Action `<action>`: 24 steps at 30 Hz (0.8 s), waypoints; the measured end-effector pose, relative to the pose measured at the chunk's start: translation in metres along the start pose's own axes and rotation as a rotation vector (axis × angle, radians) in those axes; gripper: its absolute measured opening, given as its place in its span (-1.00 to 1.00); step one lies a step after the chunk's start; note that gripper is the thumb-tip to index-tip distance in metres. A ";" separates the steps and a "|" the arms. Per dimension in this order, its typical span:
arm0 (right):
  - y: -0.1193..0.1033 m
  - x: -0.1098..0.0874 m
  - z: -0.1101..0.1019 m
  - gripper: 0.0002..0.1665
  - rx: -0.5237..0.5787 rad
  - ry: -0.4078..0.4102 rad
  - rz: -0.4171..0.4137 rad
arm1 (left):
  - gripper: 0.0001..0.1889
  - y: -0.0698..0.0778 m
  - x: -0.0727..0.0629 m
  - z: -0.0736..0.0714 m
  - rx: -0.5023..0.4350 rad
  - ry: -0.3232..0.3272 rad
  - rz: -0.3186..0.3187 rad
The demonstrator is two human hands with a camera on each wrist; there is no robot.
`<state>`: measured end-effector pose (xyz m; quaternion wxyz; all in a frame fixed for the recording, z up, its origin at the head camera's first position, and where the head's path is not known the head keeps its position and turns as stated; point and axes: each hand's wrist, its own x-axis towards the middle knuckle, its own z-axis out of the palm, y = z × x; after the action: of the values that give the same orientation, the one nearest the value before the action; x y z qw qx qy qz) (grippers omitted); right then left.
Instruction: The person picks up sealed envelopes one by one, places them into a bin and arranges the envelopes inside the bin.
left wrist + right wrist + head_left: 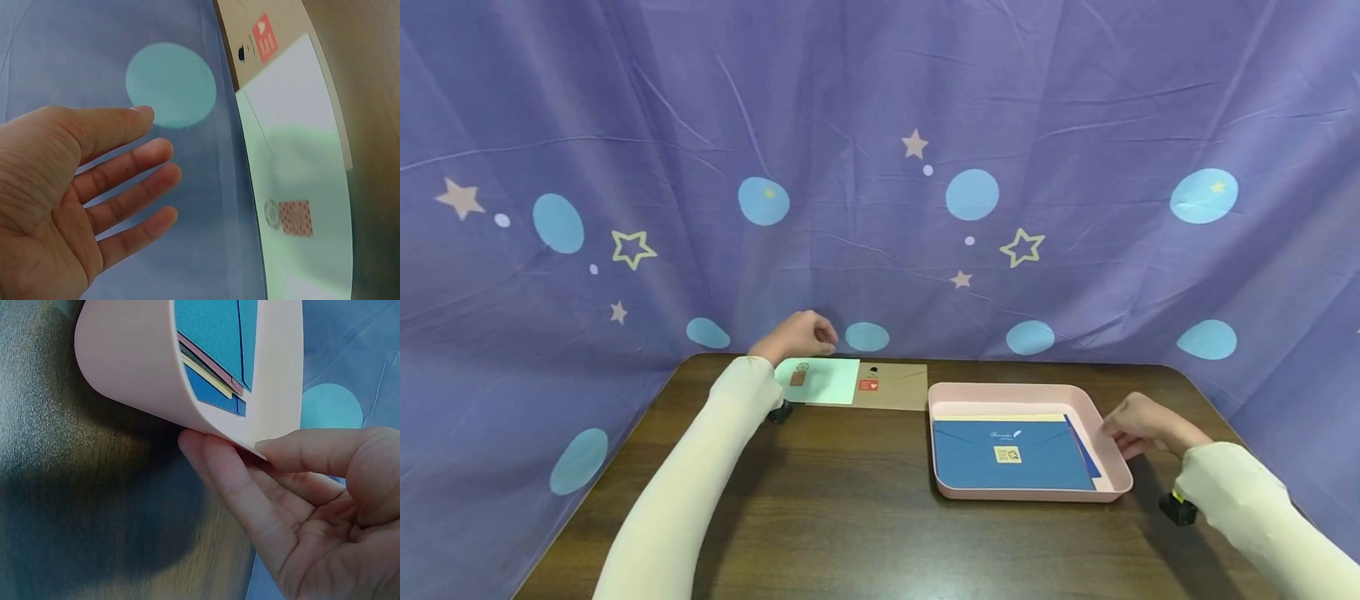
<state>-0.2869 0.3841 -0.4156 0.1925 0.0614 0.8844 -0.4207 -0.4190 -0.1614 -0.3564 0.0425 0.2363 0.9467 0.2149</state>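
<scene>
My left hand (pixel 801 335) hovers at the back edge of the table, just above a mint green envelope (pixel 831 385). Its fingers are loosely bent and hold nothing, as the left wrist view confirms. The mint envelope overlaps a brown kraft envelope (pixel 901 389) with a red heart sticker. At the right, my right hand (pixel 1142 427) pinches the right rim of a pink tray (pixel 1030 495), thumb at the edge and fingers along the outer wall. Inside lies a stack of envelopes, with a blue envelope (pixel 973 467) on top; yellow, pinkish and dark blue edges show in the right wrist view.
A dark brown wooden table (pixel 850 508) carries everything. Behind it hangs a purple curtain (pixel 850 108) with stars and blue dots, close to the table's back edge. The tray stands to the right of the kraft envelope.
</scene>
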 end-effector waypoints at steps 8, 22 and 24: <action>0.001 0.001 0.000 -0.61 0.007 0.006 -0.001 | -0.73 -0.019 -0.001 -0.001 -0.012 -0.045 -0.059; 0.003 0.005 0.000 -0.61 0.023 -0.009 0.008 | -0.70 -0.055 -0.008 0.012 -0.067 -0.044 -0.144; 0.005 0.006 -0.001 -0.61 0.028 -0.016 0.000 | -0.69 -0.056 -0.009 0.014 -0.055 -0.044 -0.153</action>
<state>-0.2912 0.3873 -0.4207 0.1985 0.0605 0.8770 -0.4335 -0.4329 -0.2049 -0.3930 0.0860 0.1666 0.9546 0.2316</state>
